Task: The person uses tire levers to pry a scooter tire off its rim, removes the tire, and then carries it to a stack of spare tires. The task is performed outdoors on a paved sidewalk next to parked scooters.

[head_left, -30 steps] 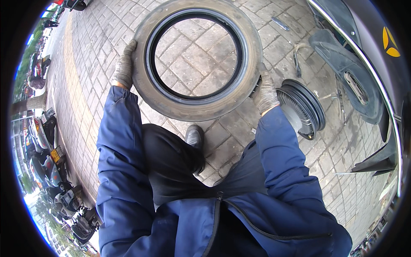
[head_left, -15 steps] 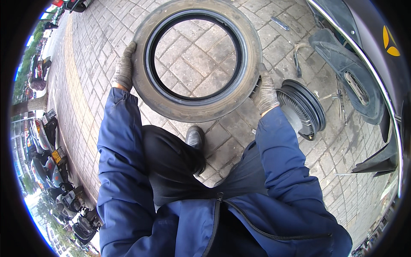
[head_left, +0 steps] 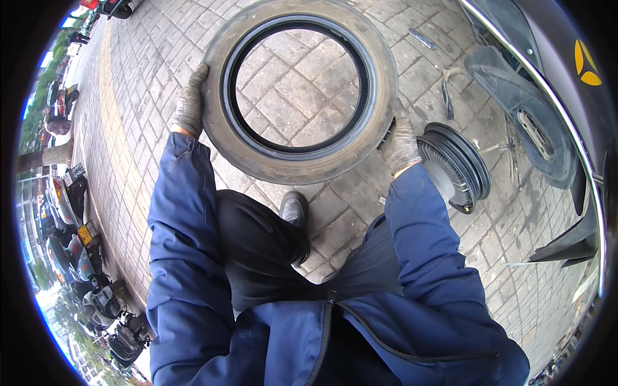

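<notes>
Between my two gloved hands I hold up a worn, dusty rubber tire (head_left: 302, 168), its open ring facing me and paving visible through the hole. My left hand (head_left: 190, 103) grips the tire's left edge, thumb and palm against the tread. On the opposite edge, my right hand (head_left: 400, 140) clasps the tread, its fingers partly hidden behind the tire. Just right of that hand, a black wheel rim (head_left: 458, 166) with a finned grey hub lies tilted on the paving.
At the right stands a dark vehicle body (head_left: 579, 38) with a grey plastic panel (head_left: 524, 116) beside it. A flat metal tool (head_left: 421, 37), a dark bent strip (head_left: 447, 96) and thin tools (head_left: 512, 161) lie on the stone paving (head_left: 502, 276). Parked scooters (head_left: 71, 244) line the left.
The tire and both hands have shifted very slightly to the right. My grip on it is the same.
</notes>
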